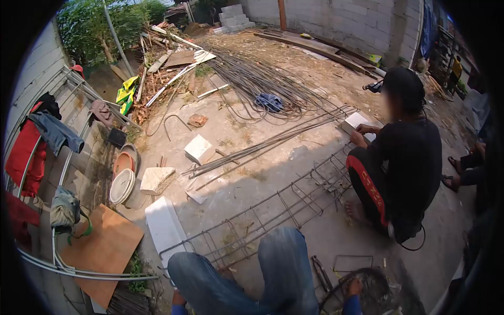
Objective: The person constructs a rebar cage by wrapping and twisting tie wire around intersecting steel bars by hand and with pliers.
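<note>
My left hand shows only in part at the bottom edge, beside my left knee; its fingers are hidden. Low on the right, my right hand is closed over a coil of dark wire; what it holds is too small to make out. A long rebar cage lies in front of my knees, its near end over a white block. Pliers or cutters and a bent rod frame lie left of and above my right hand.
A person in black squats at the cage's far end, hands at another white block. Loose rebar spreads behind. Basins, a wooden board and a rack with clothes stand left. Another person's legs show at far right.
</note>
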Motion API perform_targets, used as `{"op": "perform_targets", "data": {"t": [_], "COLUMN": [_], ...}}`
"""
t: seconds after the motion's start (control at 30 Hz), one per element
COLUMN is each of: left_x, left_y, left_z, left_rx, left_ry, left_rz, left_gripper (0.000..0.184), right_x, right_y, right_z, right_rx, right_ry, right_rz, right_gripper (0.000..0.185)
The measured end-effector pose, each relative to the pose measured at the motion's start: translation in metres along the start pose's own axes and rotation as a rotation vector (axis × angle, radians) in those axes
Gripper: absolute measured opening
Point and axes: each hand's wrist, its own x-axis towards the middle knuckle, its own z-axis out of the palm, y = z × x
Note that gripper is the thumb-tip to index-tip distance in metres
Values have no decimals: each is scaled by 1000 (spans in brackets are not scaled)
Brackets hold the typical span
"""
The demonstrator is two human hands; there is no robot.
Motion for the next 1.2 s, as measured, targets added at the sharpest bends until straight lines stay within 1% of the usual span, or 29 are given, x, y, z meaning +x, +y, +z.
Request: {"op": "perform_targets", "data": {"t": [0.07,0.13,0.17,0.23,0.33,0.37,0.4,0.47,0.5,0.53,0.57,0.6,0.63,0.7,0.73,0.77,0.8,0.83,0.9,0.93,1.0,1.03,1.07,1.1,1.13,1.2], "left_x": [-9,-16,-18,-23,-14,-5,-2,-1,16,15,29,13,0,-25,-33,-40,-47,-51,-56,-63,-76,-88,-111,-131,-151,-179], "left_y": [-14,-24,-24,-21,13,20,27,79,83,113,117,146,189,252,277,298,311,321,344,361,390,404,422,437,448,466], "left_z": [-1,0,2,0,-13,-22,-39,-61,-78,-88,-112,-109,-111,-98,-91,-82,-69,-58,-35,-12,36,65,98,128,160,227], "left_rx": [8,-32,-113,-271,-315,-339,-342,-377,-364,-342,-362,-377,-389,-272,-242,-223,-205,-179,-125,-119,-124,-190,-270,-335,-378,-405], "left_ry": [-1,22,52,121,324,323,320,376,410,453,380,358,353,413,393,382,373,330,240,202,107,51,-49,-187,-409,-902], "left_rz": [5,-27,-79,-183,-257,-164,-79,53,141,177,284,366,451,543,589,639,678,700,764,787,859,898,933,961,977,929], "left_gripper": [49,49,50,50,46,49,52,56,60,62,62,60,57,54,53,53,52,52,52,49,47,47,46,47,48,50], "right_x": [-6,-23,-27,-31,-16,-25,-62,-75,-46,-71,-98,-118,-128,-114,-107,-118,-149,-170,-163,-164,-180,-190,-202,-215,-225,-249], "right_y": [-18,-50,-63,-88,-117,-144,-186,-198,-182,-222,-264,-298,-313,-301,-299,-316,-346,-360,-351,-346,-347,-347,-343,-339,-338,-325], "right_z": [0,-3,-6,-10,-18,-23,-28,-27,-36,-41,-47,-55,-61,-85,-88,-93,-106,-111,-96,-89,-73,-60,-49,-33,-16,8], "right_rx": [50,137,183,276,417,305,179,579,522,414,492,551,615,559,542,560,567,571,270,120,18,-38,-9,29,74,13], "right_ry": [13,89,124,201,369,385,405,129,251,357,412,389,351,272,216,265,310,361,292,256,225,202,185,169,151,28], "right_rz": [-8,-80,-125,-202,-359,-474,-570,-25,-63,-246,-398,-414,-421,-223,-135,-272,-411,-536,-588,-610,-681,-716,-713,-715,-724,-759], "right_gripper": [33,34,34,35,34,33,33,32,31,24,24,26,28,26,25,25,25,25,26,26,26,26,26,26,26,27]}}
